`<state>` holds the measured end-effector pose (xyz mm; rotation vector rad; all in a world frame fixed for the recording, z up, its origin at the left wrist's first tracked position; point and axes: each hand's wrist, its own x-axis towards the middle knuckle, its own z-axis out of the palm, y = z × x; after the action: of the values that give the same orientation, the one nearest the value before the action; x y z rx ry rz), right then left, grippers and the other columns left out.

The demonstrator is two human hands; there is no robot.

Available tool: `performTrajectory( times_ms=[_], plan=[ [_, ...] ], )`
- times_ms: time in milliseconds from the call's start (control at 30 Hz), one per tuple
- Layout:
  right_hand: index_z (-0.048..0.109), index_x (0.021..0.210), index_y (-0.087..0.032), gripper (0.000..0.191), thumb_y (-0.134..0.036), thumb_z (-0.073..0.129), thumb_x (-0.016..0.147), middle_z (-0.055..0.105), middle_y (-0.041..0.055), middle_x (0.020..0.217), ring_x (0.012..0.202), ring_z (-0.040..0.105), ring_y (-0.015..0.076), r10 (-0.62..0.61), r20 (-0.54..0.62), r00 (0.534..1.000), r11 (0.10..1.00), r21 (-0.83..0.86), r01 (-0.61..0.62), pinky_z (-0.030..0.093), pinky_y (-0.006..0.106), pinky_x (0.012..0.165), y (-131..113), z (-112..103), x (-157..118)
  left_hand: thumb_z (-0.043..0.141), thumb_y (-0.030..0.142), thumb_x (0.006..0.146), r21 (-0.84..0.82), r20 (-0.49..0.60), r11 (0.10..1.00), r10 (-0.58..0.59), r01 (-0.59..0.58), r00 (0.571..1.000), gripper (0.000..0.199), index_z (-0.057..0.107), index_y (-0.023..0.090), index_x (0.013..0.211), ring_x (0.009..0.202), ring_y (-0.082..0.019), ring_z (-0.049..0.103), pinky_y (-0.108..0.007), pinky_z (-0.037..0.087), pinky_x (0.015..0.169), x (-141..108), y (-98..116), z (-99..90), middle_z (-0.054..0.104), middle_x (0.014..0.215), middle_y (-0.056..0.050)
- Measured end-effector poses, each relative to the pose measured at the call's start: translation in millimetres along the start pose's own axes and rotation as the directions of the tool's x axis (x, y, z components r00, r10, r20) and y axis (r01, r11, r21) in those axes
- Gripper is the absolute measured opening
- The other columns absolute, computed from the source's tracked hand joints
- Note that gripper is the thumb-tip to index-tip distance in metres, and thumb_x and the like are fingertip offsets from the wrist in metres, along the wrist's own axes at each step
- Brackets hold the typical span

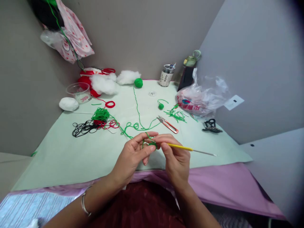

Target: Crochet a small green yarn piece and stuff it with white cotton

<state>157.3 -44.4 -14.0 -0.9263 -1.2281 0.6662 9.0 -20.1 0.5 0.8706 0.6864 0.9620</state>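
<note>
My left hand [133,154] pinches a small green crocheted piece [152,145], and a strand of green yarn passes over its fingers. A crochet hook with a yellow handle [180,147] is gripped in my right hand [175,158]; its bare metal end points right, while its other end meets the green piece between both hands. Fingers partly cover the stitches. From the hands, loose green yarn [128,129] runs back over the pale green mat toward a green yarn ball [138,83] at the back.
Red-handled snips [169,124] lie just beyond my right hand. Tangled black yarn [83,128] and green yarn [100,114] lie left, near a clear tub [82,95] and white stuffing [104,84]. A plastic bag [201,98], hair clip [211,126] and pen holder [165,77] stand right and back.
</note>
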Motion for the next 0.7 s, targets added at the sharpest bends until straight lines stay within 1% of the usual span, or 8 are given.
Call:
performTrajectory(
  times_ms=[67,200,267,333,400,467,600,700],
  plan=[
    [0.08,0.098,-0.026,0.017,-0.024,0.064,0.102,0.075,0.0017,0.089,0.08,0.067,0.0142,0.022,-0.025,0.999,1.0,0.007,-0.021,0.055,0.027,0.073,1.6,0.3,-1.1,0.079,0.033,0.091,0.054,0.005,0.998,0.016,-0.016,1.0,0.031,0.078,0.025,0.122,0.053,-0.002,0.049,-0.019,0.037,0.054,-0.9,-2.0,-0.2,0.06,0.084,0.003],
    [0.077,0.097,-0.024,0.02,-0.029,0.06,0.105,0.073,0.0009,0.086,0.074,0.066,0.0123,0.146,-0.016,0.989,0.969,0.204,-0.14,0.055,0.026,0.07,5.8,-2.4,-0.6,0.075,0.033,0.093,0.07,0.031,0.997,0.012,-0.014,0.999,0.031,0.077,0.024,0.122,0.056,-0.003,0.053,-0.022,0.039,0.057,-1.2,0.2,-3.1,0.061,0.094,0.001],
    [0.076,0.095,-0.023,0.023,-0.03,0.057,0.106,0.073,0.0011,0.086,0.074,0.066,0.0125,0.156,0.006,0.988,0.96,0.236,-0.153,0.056,0.026,0.071,5.7,-3.8,-0.6,0.076,0.031,0.091,0.068,0.028,0.997,0.019,-0.02,0.999,0.03,0.077,0.023,0.12,0.058,-0.003,0.052,-0.022,0.041,0.059,-0.9,1.1,-4.9,0.059,0.094,0.001],
    [0.074,0.096,-0.023,0.024,-0.028,0.054,0.107,0.073,0.0012,0.087,0.076,0.067,0.0127,0.121,0.012,0.993,0.975,0.188,-0.121,0.057,0.027,0.071,3.6,-5.0,-2.1,0.078,0.03,0.09,0.081,0.018,0.996,0.037,-0.038,0.999,0.029,0.077,0.024,0.119,0.061,-0.004,0.052,-0.022,0.043,0.06,-0.5,0.8,-6.2,0.058,0.093,0.002],
    [0.073,0.1,-0.024,0.024,-0.023,0.051,0.108,0.074,0.001,0.09,0.077,0.067,0.0126,0.049,0.012,0.999,0.997,0.06,-0.05,0.057,0.027,0.073,0.2,-5.9,-4.7,0.078,0.029,0.09,0.126,0.008,0.99,0.066,-0.066,0.998,0.031,0.076,0.025,0.12,0.064,-0.006,0.052,-0.021,0.044,0.061,-0.3,-0.2,-6.4,0.057,0.092,0.002],
    [0.072,0.106,-0.024,0.023,-0.017,0.05,0.107,0.075,0.002,0.094,0.081,0.069,0.0132,-0.087,0.041,0.995,0.99,-0.109,0.091,0.057,0.027,0.075,-3.1,-6.2,-7.1,0.078,0.026,0.089,0.204,-0.022,0.974,0.106,-0.099,0.994,0.032,0.075,0.025,0.121,0.068,-0.007,0.052,-0.02,0.045,0.063,-0.3,-1.2,-5.5,0.056,0.089,0.002],
    [0.069,0.109,-0.02,0.021,-0.009,0.052,0.102,0.076,0.0069,0.096,0.088,0.072,0.0169,-0.379,0.167,0.91,0.845,-0.339,0.414,0.06,0.03,0.077,-6.0,-4.4,-7.5,0.079,0.021,0.087,0.313,-0.109,0.941,0.172,-0.131,0.979,0.034,0.073,0.022,0.12,0.065,-0.006,0.05,-0.019,0.044,0.063,-1.2,-1.9,-2.2,0.056,0.087,0.004],
    [0.067,0.111,-0.019,0.023,-0.006,0.05,0.102,0.076,0.0075,0.094,0.087,0.072,0.0175,-0.427,0.193,0.883,0.785,-0.405,0.468,0.061,0.031,0.075,-2.5,-2.6,-7.2,0.082,0.023,0.084,0.277,-0.124,0.954,0.158,-0.119,0.98,0.035,0.073,0.02,0.118,0.06,-0.004,0.048,-0.018,0.043,0.059,-1.8,-1.7,0.5,0.058,0.088,0.004]
  ],
)
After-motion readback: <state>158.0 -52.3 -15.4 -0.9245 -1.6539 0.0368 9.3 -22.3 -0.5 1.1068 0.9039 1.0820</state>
